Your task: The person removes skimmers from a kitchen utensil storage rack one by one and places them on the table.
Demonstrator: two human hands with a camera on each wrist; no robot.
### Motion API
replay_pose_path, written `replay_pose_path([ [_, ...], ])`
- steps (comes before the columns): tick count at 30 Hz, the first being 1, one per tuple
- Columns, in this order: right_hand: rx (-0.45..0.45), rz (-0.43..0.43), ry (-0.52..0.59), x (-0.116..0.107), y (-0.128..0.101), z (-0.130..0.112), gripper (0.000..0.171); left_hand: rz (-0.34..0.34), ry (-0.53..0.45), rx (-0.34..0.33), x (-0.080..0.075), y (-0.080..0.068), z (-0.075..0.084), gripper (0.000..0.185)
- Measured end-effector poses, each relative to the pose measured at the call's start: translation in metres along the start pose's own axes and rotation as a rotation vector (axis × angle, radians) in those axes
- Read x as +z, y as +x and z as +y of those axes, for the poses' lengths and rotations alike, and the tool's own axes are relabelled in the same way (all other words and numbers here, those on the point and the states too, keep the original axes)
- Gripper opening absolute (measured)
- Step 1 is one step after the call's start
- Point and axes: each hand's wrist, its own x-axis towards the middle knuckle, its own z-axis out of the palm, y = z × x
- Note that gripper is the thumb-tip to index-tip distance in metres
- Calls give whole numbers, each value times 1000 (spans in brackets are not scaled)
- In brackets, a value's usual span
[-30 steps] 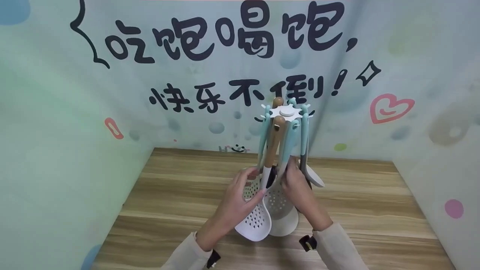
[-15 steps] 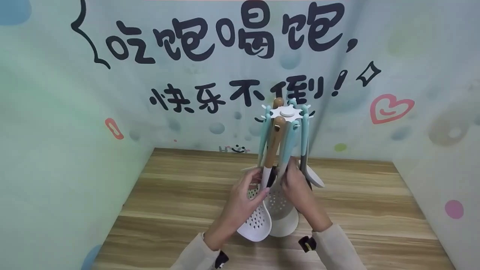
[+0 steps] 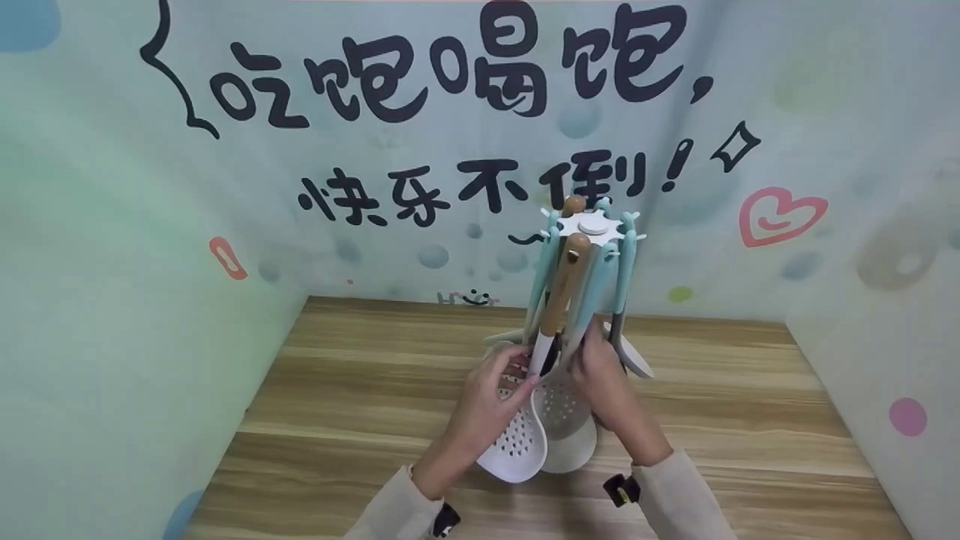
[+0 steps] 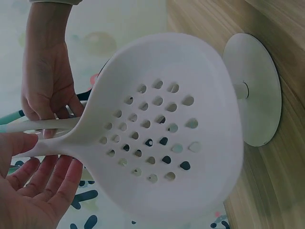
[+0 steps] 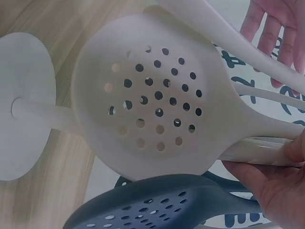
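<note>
A white rotating utensil rack (image 3: 592,226) stands upright, with several kitchen tools hung by brown and turquoise handles. My left hand (image 3: 486,397) holds the neck of a white skimmer (image 4: 147,129), thumb in front and fingers behind. The skimmer hangs from a brown handle (image 3: 566,289). On the other side my right hand (image 5: 276,191) grips the rack's white pole (image 5: 52,117), partly hidden by tools. Between the hands hangs a pale grey skimmer (image 5: 157,95). A dark slotted spoon (image 5: 143,205) hangs close to my right hand.
The rack's round base (image 4: 252,90) rests on the wood-grain table (image 3: 360,390). A pale ladle (image 3: 637,362) sticks out on the rack's right side. Printed cloth walls (image 3: 375,247) with black lettering enclose the back and both sides.
My left hand has come in from the left to the white skimmer's neck. The rack's top and the hung tools have shifted slightly right; the base has stayed put.
</note>
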Motion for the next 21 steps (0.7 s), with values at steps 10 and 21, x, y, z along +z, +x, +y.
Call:
replay_pose_path([
  [10, -22, 26, 57, -2, -4, 3, 42, -1, -15, -13, 6, 1, 4, 36],
  [21, 23, 24, 73, -1, -11, 2, 45, -5, -36, 13, 8, 0, 4, 36],
])
